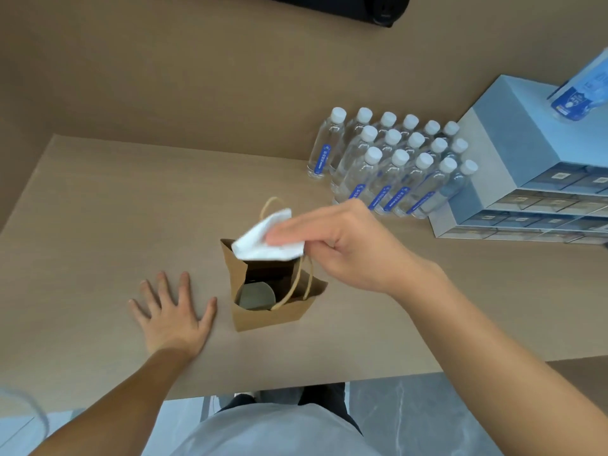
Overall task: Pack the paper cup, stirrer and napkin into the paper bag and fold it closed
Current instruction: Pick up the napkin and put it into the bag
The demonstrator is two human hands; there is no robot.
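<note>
Your right hand (pixel 345 245) pinches the napkin (pixel 263 241) between thumb and fingers, holding it just above the open mouth of the bag (pixel 273 315). Inside the bag, the cup (pixel 256 296) stands with its round rim showing; the stirrer cannot be made out. Your left hand (pixel 171 312) lies flat, fingers spread, gripping nothing, on the table (pixel 98 209) just left of the bag. Bottles (pixel 388 162) stand in rows at the far right, beside stacked boxes (pixel 513 149).
</note>
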